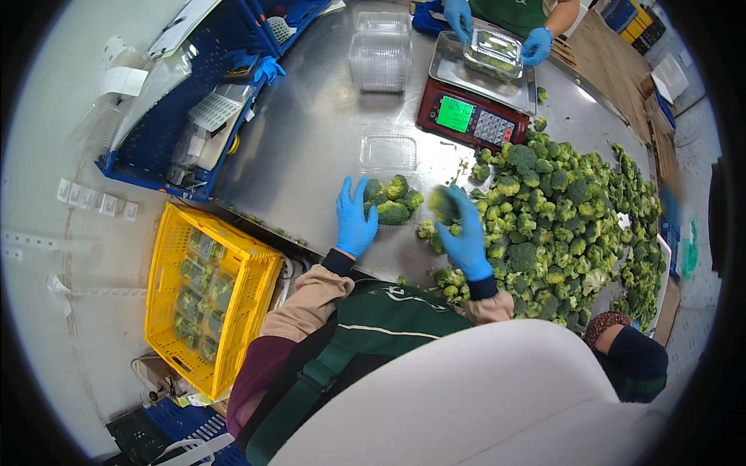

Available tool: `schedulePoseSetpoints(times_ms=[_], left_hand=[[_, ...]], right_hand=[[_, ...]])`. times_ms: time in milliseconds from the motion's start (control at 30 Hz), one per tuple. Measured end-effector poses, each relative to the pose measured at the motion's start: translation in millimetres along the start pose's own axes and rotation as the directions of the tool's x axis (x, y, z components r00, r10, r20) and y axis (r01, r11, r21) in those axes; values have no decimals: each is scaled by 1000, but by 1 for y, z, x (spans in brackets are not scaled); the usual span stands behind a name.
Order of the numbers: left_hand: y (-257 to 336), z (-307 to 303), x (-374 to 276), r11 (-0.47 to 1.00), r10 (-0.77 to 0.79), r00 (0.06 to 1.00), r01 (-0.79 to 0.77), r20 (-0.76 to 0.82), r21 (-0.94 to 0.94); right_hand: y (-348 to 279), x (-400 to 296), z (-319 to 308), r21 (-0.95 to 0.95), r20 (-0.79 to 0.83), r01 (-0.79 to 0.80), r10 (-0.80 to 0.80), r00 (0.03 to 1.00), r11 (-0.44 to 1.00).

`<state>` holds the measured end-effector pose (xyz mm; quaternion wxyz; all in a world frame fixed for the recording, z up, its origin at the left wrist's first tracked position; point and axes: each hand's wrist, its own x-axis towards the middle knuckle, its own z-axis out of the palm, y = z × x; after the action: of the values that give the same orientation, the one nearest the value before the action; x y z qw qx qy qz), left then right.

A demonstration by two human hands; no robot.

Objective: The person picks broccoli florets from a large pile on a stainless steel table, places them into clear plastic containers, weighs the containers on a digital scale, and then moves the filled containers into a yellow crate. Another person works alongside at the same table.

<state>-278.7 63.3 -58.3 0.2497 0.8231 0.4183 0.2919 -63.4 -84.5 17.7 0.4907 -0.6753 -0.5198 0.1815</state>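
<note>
Both my hands wear blue gloves. My left hand point(355, 221), fingers spread, rests at the left side of a clear plastic clamshell box point(389, 152) whose lid is folded back. Several broccoli florets point(394, 211) lie in its base. To the right of the box, my right hand point(464, 232) holds a broccoli floret point(444, 205), blurred by motion. Beyond and beside that hand spreads a large heap of broccoli florets point(548, 215) on the steel table point(309, 116).
A red digital scale point(472, 119) stands at the back; a co-worker's gloved hands hold a filled clamshell point(495, 52) over its pan. Stacked clear boxes point(380, 61) stand left of it. Blue crates point(157, 157) are at the left, and a yellow crate point(256, 291) holds packed boxes. Another person's arm shows at lower right.
</note>
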Motion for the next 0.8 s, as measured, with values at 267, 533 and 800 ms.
schedulePoseSetpoints(times_ms=[267,533,800], left_hand=[[-34,10,-4,985,-122,972,144,202,-100],[-55,-6,-3,915,-139,966,209,218,-346],[-89,13,6,933,-301,885,351,356,-83]], right_hand=[[30,63,92,-351,531,397,-169,830,848],[51,102,38,29,59,-163,161,985,986],[96,88,103,-36,92,-431,433,897,902]])
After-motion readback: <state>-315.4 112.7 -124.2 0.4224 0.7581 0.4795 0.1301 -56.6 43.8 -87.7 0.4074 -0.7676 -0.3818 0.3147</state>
